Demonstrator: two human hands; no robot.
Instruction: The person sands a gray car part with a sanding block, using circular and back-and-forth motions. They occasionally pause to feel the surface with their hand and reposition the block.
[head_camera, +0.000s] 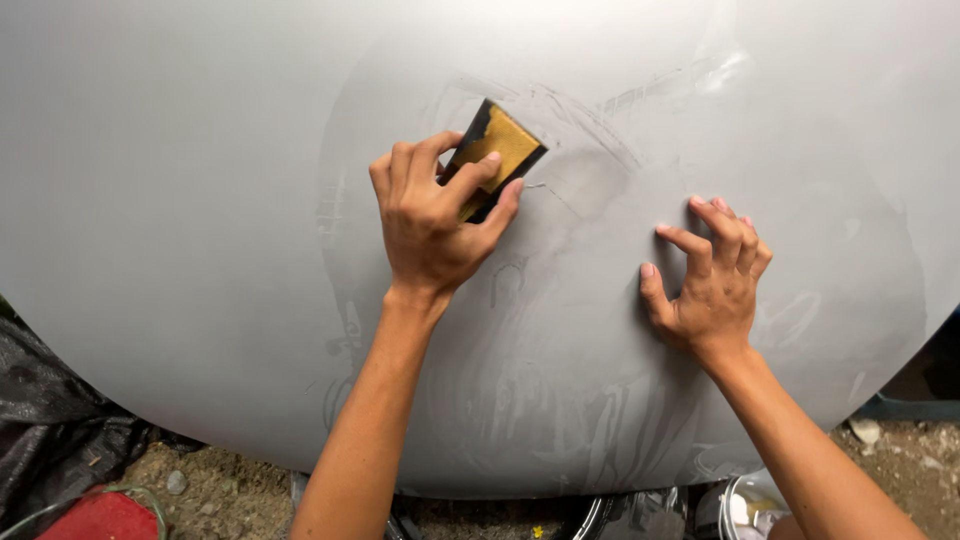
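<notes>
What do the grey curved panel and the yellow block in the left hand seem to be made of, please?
Grey panel: probably primed sheet metal, matte, with wet streaks. Sanding block in the left hand: seemingly foam or rubber, with a dark edge and a yellow abrasive face.

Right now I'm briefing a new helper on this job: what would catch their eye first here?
The big curved grey panel fills the view, streaked with wet swirls around its middle. At upper centre the left hand presses a yellow-and-black sanding block flat on it. The right hand braces with spread fingertips to the right.
</notes>
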